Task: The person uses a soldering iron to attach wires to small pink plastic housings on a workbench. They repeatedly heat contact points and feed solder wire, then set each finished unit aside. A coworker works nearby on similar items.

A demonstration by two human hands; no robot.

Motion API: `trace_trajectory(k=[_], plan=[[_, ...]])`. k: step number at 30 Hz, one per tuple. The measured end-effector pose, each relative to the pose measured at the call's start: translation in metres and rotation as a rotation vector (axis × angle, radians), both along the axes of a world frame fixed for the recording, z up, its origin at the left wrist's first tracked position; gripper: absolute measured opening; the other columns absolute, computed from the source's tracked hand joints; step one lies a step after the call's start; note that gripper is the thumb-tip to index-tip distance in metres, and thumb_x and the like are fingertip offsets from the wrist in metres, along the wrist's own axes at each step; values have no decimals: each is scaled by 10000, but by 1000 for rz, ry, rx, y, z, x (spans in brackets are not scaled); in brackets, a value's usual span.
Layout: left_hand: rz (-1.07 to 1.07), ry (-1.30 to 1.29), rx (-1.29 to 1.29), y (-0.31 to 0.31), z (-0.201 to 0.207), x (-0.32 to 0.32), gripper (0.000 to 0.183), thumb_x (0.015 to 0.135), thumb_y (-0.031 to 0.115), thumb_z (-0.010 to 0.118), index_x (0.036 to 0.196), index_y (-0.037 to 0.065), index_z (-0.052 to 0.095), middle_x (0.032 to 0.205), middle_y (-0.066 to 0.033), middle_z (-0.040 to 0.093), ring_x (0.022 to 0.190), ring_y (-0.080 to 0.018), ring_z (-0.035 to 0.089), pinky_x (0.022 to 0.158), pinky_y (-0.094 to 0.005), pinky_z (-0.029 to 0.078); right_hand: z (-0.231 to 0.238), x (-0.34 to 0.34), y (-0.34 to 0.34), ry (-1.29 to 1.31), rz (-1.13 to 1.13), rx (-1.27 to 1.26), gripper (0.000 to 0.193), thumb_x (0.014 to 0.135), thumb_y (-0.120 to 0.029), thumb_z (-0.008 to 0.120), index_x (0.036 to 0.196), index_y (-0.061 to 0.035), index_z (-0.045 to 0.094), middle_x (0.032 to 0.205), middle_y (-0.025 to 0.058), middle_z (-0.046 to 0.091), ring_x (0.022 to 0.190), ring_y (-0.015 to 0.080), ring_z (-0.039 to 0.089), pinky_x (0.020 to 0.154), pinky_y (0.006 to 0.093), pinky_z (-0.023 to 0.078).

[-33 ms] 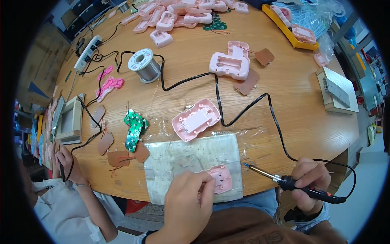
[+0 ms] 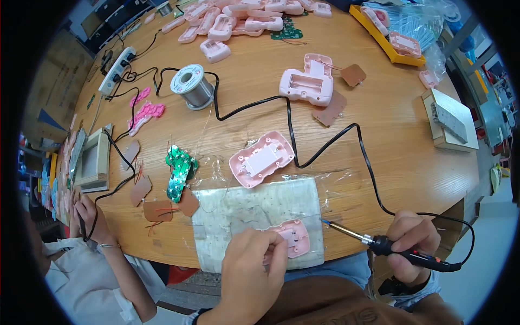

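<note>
My left hand (image 2: 253,265) is closed over the near-left end of a pink plastic casing half (image 2: 295,236), covering that part of it. The casing lies open side up on a pale, stained work mat (image 2: 216,216). In my right hand (image 2: 414,244) is a soldering iron (image 2: 383,245), its tip pointing left, just past the mat's right edge and apart from the casing. Beyond the mat lies another pink casing half (image 2: 262,160), inner side up. Green circuit boards (image 2: 181,173) and brown boards with thin wires (image 2: 158,211) lie left of the mat.
The iron's black cord (image 2: 290,122) winds across the table beside a solder wire spool (image 2: 192,86). Pink casings (image 2: 238,21) are heaped at the far side. A yellow tray (image 2: 384,46) stands far right, a wooden block (image 2: 449,122) below it. Another person's hand (image 2: 92,216) is at left.
The soldering iron's tip has shifted very slightly left and down. My left hand stays at the casing, with hardly any movement.
</note>
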State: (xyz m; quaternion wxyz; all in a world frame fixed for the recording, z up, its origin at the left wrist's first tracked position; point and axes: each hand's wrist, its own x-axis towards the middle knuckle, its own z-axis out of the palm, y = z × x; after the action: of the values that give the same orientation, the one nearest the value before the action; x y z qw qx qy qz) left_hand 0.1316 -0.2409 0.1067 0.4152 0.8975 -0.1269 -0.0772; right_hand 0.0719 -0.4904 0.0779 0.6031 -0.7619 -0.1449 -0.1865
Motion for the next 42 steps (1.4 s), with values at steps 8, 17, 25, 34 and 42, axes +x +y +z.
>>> trace_trajectory(k=[8, 17, 25, 34, 42], plan=[[48, 18, -24, 1, -9, -7, 57, 789, 14, 684, 794, -23, 641, 849, -129, 596, 778, -277, 593, 698, -351, 482, 11, 16, 18, 26, 195, -175, 235, 646, -20, 747, 818, -56, 592, 637, 64, 556, 485, 192, 491, 423, 301, 346], [45, -49, 32, -3, -12, -5, 51, 780, 15, 679, 773, -13, 638, 836, -135, 589, 789, -308, 584, 696, -374, 480, 16, 27, 25, 22, 280, -231, 193, 654, -24, 727, 788, -50, 589, 629, 54, 499, 473, 186, 467, 416, 305, 339], [51, -54, 34, -4, -12, -3, 53, 780, 25, 678, 767, -11, 642, 825, -132, 589, 775, -311, 587, 678, -373, 479, 24, 27, 28, 66, 224, -242, 176, 633, -12, 703, 759, -63, 592, 601, 39, 492, 462, 184, 461, 410, 307, 337], [-8, 110, 37, 0, -7, -3, 79, 775, 20, 711, 802, -35, 660, 873, -107, 596, 768, -229, 617, 671, -315, 506, 23, 17, 22, 85, 253, -202, 210, 664, -65, 712, 823, -70, 576, 612, 75, 561, 462, 190, 462, 419, 318, 325], [-28, 57, 26, 0, -11, -3, 87, 752, 9, 728, 794, -32, 664, 860, -106, 586, 760, -233, 612, 654, -305, 509, 21, 19, 25, -1, 322, -334, 246, 587, -57, 728, 791, -92, 594, 621, 32, 529, 461, 180, 451, 403, 310, 307]])
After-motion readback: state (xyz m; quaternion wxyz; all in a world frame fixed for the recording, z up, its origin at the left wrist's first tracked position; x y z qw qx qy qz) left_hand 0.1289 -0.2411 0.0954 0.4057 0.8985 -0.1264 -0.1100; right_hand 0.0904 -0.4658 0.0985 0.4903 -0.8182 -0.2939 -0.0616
